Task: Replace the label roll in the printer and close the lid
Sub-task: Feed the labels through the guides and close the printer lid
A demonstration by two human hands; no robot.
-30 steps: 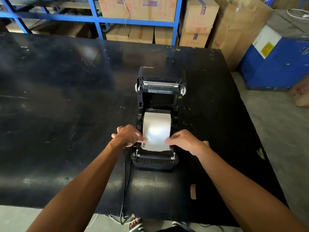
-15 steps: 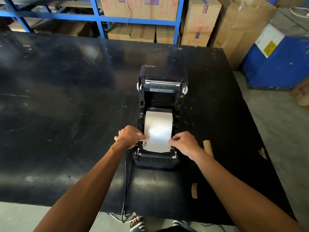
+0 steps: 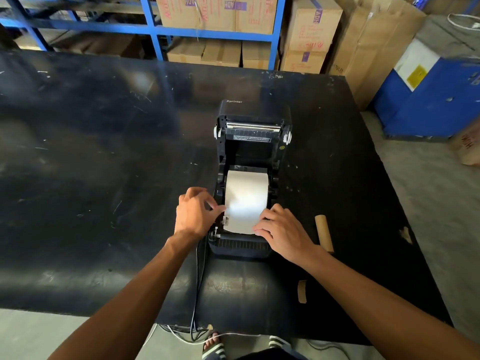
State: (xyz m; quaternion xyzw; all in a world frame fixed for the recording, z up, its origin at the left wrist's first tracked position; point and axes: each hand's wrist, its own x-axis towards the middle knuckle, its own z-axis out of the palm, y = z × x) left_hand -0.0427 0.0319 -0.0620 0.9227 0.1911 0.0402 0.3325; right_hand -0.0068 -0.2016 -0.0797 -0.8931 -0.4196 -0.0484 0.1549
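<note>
A black label printer (image 3: 240, 246) stands in the middle of the black table (image 3: 104, 178), its lid (image 3: 253, 118) tilted up and back. A white label roll (image 3: 246, 193) sits inside, with its paper end drawn forward toward the front slot. My left hand (image 3: 194, 214) touches the paper's left edge by the left guide with its fingertips. On the right, my right hand (image 3: 283, 232) rests on the paper's lower corner and the printer's front. An empty brown cardboard core (image 3: 324, 233) lies on the table right of the printer.
A black cable (image 3: 196, 294) runs from the printer's front left over the table's near edge. A small cardboard scrap (image 3: 301, 291) lies near the front edge. Blue shelving with boxes (image 3: 220, 14) stands behind the table, a blue machine (image 3: 428, 94) at the right.
My right hand has slid slightly down the paper's right corner, uncovering the cardboard core beside it. My left hand stays at the left edge with fingers spread a little more.
</note>
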